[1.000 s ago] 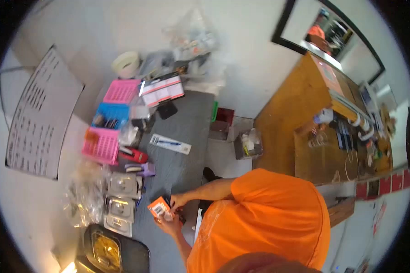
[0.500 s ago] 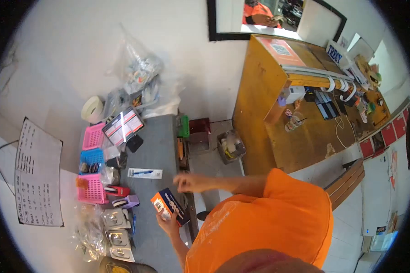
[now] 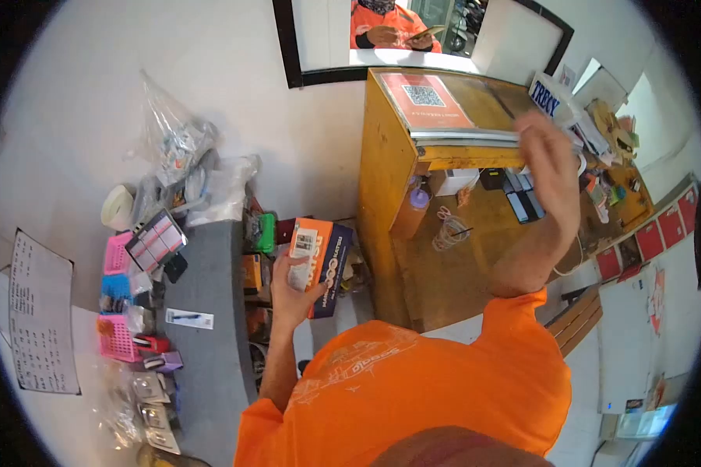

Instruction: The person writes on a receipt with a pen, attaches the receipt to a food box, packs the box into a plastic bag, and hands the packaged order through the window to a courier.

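My left hand is wrapped round an orange and dark blue cardboard box, holding it tilted beyond the right edge of the grey table. Printed lettering and a white label show on the box. My right hand is raised at the right, above the wooden counter; its fingers look stretched out, slightly blurred, with nothing visible in them. Nearest to it are the counter's upper edge and a white sign with blue letters. Whether the right hand touches either one, I cannot tell.
On the table are a tablet, a pen in a packet, pink baskets and metal lidded containers. A QR-code sheet lies on the counter, a plastic cup inside it. Another person shows through the wall opening.
My right hand has moved away from the box, up and right to the counter. My left hand has lifted the box from over the table to beyond its right edge. The view has shifted.
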`<action>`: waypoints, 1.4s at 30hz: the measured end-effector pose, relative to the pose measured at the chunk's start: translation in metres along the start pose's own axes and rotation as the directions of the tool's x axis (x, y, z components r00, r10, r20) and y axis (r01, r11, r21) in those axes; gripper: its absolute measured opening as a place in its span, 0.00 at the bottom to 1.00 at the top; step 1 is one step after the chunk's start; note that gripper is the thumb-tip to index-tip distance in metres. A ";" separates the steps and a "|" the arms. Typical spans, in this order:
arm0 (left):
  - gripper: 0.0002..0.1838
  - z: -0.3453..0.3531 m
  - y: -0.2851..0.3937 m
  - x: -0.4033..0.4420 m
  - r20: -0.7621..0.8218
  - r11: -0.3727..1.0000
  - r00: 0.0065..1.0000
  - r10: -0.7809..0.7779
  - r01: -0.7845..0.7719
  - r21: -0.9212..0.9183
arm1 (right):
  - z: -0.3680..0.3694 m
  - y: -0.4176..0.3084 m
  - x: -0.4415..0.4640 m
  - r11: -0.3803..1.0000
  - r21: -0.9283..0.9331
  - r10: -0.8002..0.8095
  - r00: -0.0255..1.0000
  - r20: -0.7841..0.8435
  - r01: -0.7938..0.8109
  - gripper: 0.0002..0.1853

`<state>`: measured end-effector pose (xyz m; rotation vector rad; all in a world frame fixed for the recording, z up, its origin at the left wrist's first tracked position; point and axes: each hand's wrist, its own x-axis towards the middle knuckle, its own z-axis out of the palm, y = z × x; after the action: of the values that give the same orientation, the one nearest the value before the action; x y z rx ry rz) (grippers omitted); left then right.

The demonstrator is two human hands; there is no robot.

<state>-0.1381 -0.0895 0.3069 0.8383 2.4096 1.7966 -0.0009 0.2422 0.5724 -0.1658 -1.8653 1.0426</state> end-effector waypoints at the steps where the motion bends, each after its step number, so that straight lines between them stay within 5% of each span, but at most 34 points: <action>1: 0.30 0.004 0.006 0.002 0.001 1.000 1.000 0.018 -0.018 0.023 | -0.008 -0.009 0.004 0.984 -0.163 0.128 0.924 0.360 -0.073 0.11; 2: 0.31 0.004 0.010 0.003 0.001 1.000 1.000 -0.005 0.005 -0.006 | -0.010 -0.011 0.000 0.940 -0.332 0.291 0.708 0.643 -0.085 0.09; 3: 0.31 0.003 0.004 0.004 -0.011 1.000 1.000 -0.026 0.026 0.000 | -0.009 -0.008 -0.006 0.942 -0.324 0.292 0.692 0.660 -0.088 0.09; 4: 0.31 0.000 -0.007 0.003 0.006 1.000 1.000 -0.002 0.001 0.019 | -0.005 -0.005 -0.015 0.980 -0.094 0.199 0.906 0.375 -0.176 0.09; 5: 0.32 -0.003 -0.011 -0.002 0.019 0.999 1.000 0.008 -0.009 0.039 | 0.001 -0.001 -0.023 0.971 0.155 0.181 0.983 0.031 -0.184 0.09; 6: 0.32 -0.010 -0.014 -0.011 -0.012 0.991 0.998 -0.065 0.066 0.113 | -0.006 0.015 -0.026 0.989 0.040 0.128 0.949 0.290 -0.145 0.09; 9: 0.31 -0.039 -0.036 -0.045 -0.132 0.973 0.983 -0.129 0.151 0.173 | 0.021 0.036 -0.020 0.968 0.205 0.048 0.910 0.412 -0.144 0.09; 10: 0.32 -0.052 -0.046 -0.060 -0.188 0.966 0.975 -0.117 0.156 0.206 | 0.039 0.038 -0.017 0.853 0.489 -0.027 0.919 0.393 -0.184 0.09; 11: 0.33 -0.065 -0.050 -0.074 -0.225 0.963 0.962 -0.157 0.199 0.180 | 0.049 0.036 -0.021 0.862 0.473 -0.025 0.919 0.394 -0.180 0.09; 13: 0.32 -0.091 -0.070 -0.111 -0.338 0.891 0.893 -0.298 0.387 0.238 | 0.078 0.035 -0.040 0.975 0.053 0.139 0.776 0.615 -0.217 0.11; 16: 0.33 -0.135 -0.106 -0.173 -0.463 0.792 0.782 -0.418 0.563 0.235 | 0.133 0.046 -0.059 0.926 0.075 0.207 0.664 0.719 -0.370 0.10; 18: 0.37 -0.150 -0.127 -0.212 -0.640 0.632 0.613 -0.462 0.734 0.247 | 0.170 0.046 -0.074 0.899 0.088 0.227 0.627 0.746 -0.430 0.12; 22: 0.44 -0.185 -0.181 -0.268 -0.701 0.315 0.394 -0.594 0.916 0.248 | 0.222 0.042 -0.096 0.858 0.079 0.241 0.536 0.809 -0.507 0.11; 23: 0.44 -0.191 -0.193 -0.278 -0.688 0.328 0.421 -0.592 0.905 0.272 | 0.224 0.043 -0.101 0.857 0.078 0.257 0.555 0.791 -0.509 0.11; 25: 0.46 -0.192 -0.218 -0.290 -0.751 0.165 0.324 -0.576 0.945 0.281 | 0.225 0.046 -0.103 0.850 0.110 0.279 0.617 0.736 -0.516 0.14; 28: 0.48 -0.190 -0.263 -0.314 -0.805 0.218 0.420 -0.418 0.907 0.360 | 0.206 0.047 -0.102 0.871 0.069 0.339 0.697 0.632 -0.486 0.14; 31: 0.47 -0.172 -0.251 -0.288 -0.827 0.152 0.381 -0.413 0.924 0.350 | 0.182 0.060 -0.100 0.870 0.078 0.382 0.766 0.518 -0.487 0.14; 42: 0.43 -0.099 -0.243 -0.174 -0.714 0.333 0.577 -0.396 0.815 0.474 | 0.113 0.148 -0.042 0.908 0.164 0.380 0.923 0.060 -0.385 0.13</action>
<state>-0.1194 -0.2982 0.0719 -0.7504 3.1435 0.5948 -0.1130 0.2468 0.4182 -0.4313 -1.7935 1.4763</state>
